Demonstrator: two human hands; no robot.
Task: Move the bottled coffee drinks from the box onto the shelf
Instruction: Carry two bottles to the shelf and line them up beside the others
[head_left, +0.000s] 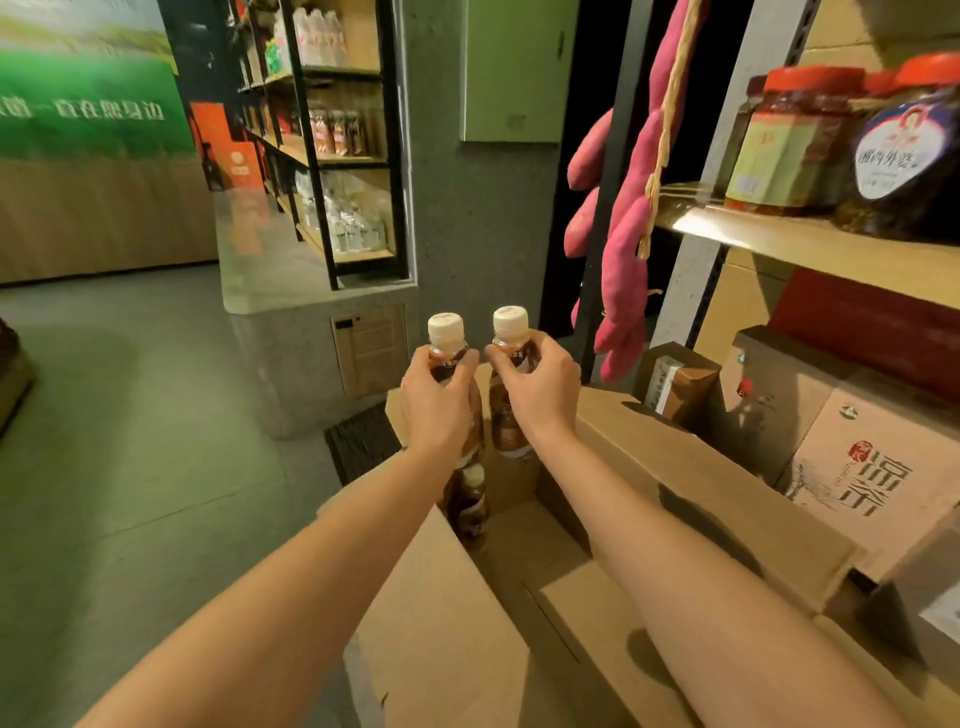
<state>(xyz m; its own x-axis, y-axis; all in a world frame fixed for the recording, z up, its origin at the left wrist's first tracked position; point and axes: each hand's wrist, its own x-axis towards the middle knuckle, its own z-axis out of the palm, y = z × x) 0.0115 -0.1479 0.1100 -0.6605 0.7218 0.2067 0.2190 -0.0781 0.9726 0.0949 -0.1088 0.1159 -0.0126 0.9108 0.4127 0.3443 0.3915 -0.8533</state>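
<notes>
Each hand holds one brown coffee bottle with a white cap, upright above the open cardboard box (675, 467). My left hand (436, 402) grips the left bottle (445, 332) round its neck. My right hand (537, 387) grips the right bottle (510, 325) the same way. Another bottle (470, 506) stands inside the box, below my left hand. The wooden shelf (810, 244) is at the right, above the box.
Red-lidded jars (789, 145) stand on the right shelf. Pink sweet-potato toys (623, 249) hang beside it. Printed cartons (852, 467) sit under the shelf. A black rack of bottles (337, 156) stands behind, on a grey plinth. Open floor lies to the left.
</notes>
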